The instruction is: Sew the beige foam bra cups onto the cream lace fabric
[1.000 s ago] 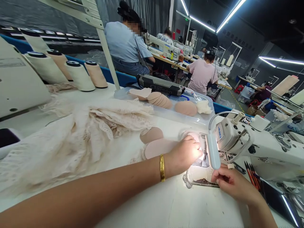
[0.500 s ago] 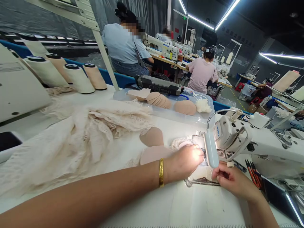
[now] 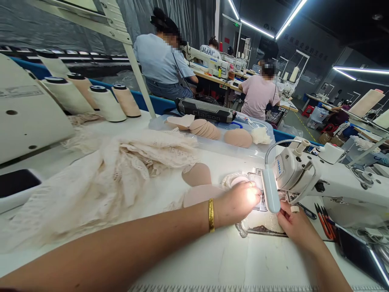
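Observation:
My left hand point(image 3: 238, 200), with a gold bangle on its wrist, presses down on a beige foam cup and lace piece point(image 3: 203, 194) right at the needle of the white sewing machine point(image 3: 319, 182). The machine's lamp point(image 3: 270, 190) lights the fingers brightly. My right hand point(image 3: 293, 225) rests on the table just under the lamp, fingers curled on the near edge of the lace piece point(image 3: 263, 222). The needle itself is hidden behind the lamp head.
A heap of cream lace point(image 3: 106, 174) covers the table's left. A clear tray point(image 3: 261, 152) behind holds beige cups. Thread cones point(image 3: 107, 103) stand at the back left. Pencils and scissors point(image 3: 323, 219) lie right of the machine. Other people sew at far tables.
My left hand has slid slightly right and nearer the needle with the piece. My right hand has moved up closer under the lamp. The camera has shifted a little.

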The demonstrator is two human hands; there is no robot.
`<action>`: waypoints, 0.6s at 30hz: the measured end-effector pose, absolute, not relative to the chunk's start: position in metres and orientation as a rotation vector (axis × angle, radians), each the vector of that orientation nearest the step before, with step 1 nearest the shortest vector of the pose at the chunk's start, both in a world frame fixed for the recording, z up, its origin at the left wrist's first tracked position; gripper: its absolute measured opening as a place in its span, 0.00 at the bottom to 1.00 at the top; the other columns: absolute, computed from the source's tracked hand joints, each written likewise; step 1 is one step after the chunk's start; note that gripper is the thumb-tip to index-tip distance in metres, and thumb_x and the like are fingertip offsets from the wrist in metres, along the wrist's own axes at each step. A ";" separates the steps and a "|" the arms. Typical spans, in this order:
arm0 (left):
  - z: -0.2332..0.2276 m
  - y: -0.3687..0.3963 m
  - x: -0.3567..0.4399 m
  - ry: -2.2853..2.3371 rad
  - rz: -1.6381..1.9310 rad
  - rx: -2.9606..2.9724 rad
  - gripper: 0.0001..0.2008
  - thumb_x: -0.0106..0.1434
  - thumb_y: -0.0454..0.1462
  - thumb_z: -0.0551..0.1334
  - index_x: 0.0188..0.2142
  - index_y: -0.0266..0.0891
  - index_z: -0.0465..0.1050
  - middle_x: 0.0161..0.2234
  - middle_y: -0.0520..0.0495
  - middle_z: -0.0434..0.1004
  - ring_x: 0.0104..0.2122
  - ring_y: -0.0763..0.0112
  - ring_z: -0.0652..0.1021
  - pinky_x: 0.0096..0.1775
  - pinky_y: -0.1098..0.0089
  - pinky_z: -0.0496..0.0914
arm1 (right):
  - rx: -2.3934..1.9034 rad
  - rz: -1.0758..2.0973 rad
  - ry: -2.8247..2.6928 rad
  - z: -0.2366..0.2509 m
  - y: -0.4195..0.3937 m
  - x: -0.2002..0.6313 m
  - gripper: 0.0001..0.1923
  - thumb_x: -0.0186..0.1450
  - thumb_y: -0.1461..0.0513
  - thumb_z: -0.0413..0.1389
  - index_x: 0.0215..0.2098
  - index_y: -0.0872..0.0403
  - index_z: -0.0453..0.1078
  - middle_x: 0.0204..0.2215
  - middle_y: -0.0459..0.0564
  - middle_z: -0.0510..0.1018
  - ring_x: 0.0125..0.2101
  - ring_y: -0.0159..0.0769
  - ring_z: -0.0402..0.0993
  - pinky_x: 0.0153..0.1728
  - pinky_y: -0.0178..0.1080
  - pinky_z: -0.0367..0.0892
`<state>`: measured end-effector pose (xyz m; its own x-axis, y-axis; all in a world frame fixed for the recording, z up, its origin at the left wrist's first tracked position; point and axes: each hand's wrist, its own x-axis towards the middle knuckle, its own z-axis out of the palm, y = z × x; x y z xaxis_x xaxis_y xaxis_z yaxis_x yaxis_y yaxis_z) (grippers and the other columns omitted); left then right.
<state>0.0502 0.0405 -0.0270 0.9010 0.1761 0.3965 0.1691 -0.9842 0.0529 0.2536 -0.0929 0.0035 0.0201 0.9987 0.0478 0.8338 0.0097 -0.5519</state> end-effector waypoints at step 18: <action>-0.005 -0.046 -0.026 0.540 0.396 2.861 0.07 0.61 0.28 0.62 0.35 0.40 0.67 0.37 0.48 0.73 0.33 0.66 0.71 0.34 0.67 0.63 | -1.876 0.528 -1.860 0.001 -0.091 0.255 0.14 0.68 0.59 0.47 0.42 0.50 0.74 0.35 0.49 0.76 0.31 0.39 0.71 0.34 0.39 0.64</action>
